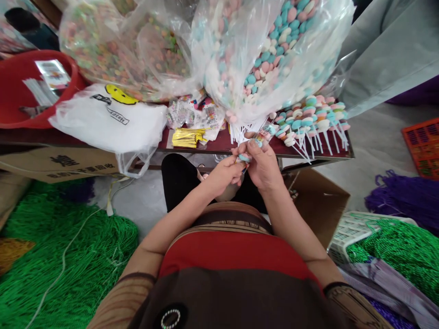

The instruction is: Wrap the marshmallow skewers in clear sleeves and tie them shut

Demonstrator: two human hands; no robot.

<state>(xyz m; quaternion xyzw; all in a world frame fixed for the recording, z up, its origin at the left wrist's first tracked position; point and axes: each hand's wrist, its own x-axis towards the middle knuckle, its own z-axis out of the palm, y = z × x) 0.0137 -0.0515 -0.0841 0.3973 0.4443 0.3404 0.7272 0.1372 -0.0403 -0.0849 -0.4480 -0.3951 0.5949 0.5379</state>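
Over my lap, at the table's front edge, both hands meet on one candy skewer (244,157) in a clear printed wrapper, with pink, blue and white pieces. My left hand (226,173) pinches its lower end, fingers closed. Around its upper part wraps my right hand (262,162), thumb on top; the skewer's far end tilts up and right past the fingers. White sticks (243,132) lie just beyond. Finished-looking candy skewers (312,119) are piled to the right, their white sticks toward me. A bundle of gold twist ties (188,137) and printed wrappers (195,114) sit left of my hands.
Large clear bags of candy (264,55) and gummies (126,50) fill the table's back. Left are a white plastic bag (113,119) and a red basin (68,98). Green cord (68,246) covers the floor; a cardboard box (318,201) and white crate (356,224) stand right.
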